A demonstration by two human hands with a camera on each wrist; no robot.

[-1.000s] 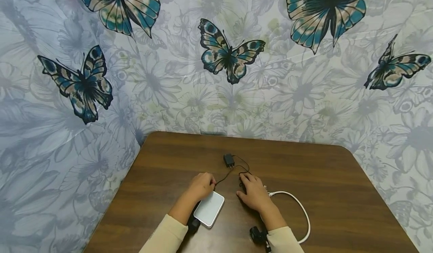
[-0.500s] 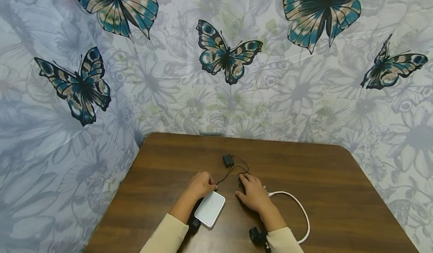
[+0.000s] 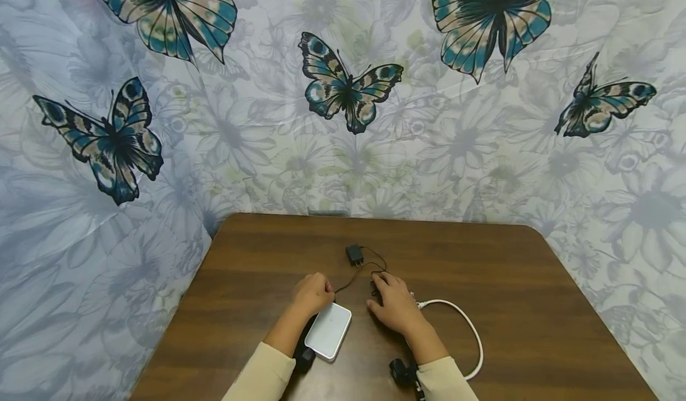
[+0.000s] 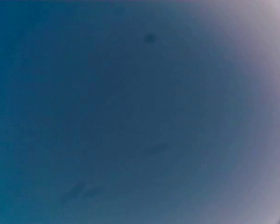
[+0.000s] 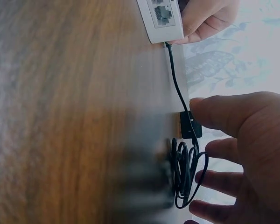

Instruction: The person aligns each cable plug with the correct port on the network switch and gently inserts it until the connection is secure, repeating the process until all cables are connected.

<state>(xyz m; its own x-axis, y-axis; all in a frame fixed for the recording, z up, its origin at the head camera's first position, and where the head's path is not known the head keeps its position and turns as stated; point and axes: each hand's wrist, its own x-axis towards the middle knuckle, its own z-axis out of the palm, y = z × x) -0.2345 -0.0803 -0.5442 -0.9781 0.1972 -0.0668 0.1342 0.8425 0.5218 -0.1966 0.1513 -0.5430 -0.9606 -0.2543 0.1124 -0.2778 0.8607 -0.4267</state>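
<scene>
A slim white router [image 3: 329, 331] lies on the table; the right wrist view shows network sockets [image 5: 163, 15] in its side. At its far end, my left hand [image 3: 312, 294] curls its fingers where a thin black power cable [image 5: 175, 79] meets the router, and seems to pinch the cable's end. The fingertips partly hide the plug. My right hand [image 3: 395, 303] rests further right, fingers loosely spread over a coiled bundle of that cable [image 5: 186, 175]. Beyond the hands sits a black power adapter [image 3: 354, 254]. The left wrist view is only a blue-grey blur.
A white cable [image 3: 471, 328] loops from beside my right hand toward the near edge. Black wrist cameras, such as the right one [image 3: 401, 372], sit under the forearms. The brown table [image 3: 514, 282] ends at a butterfly-patterned cloth [image 3: 257, 162].
Everything has slid slightly left in the head view as the camera turned. Both hands, the router and the cables keep nearly the same places relative to each other.
</scene>
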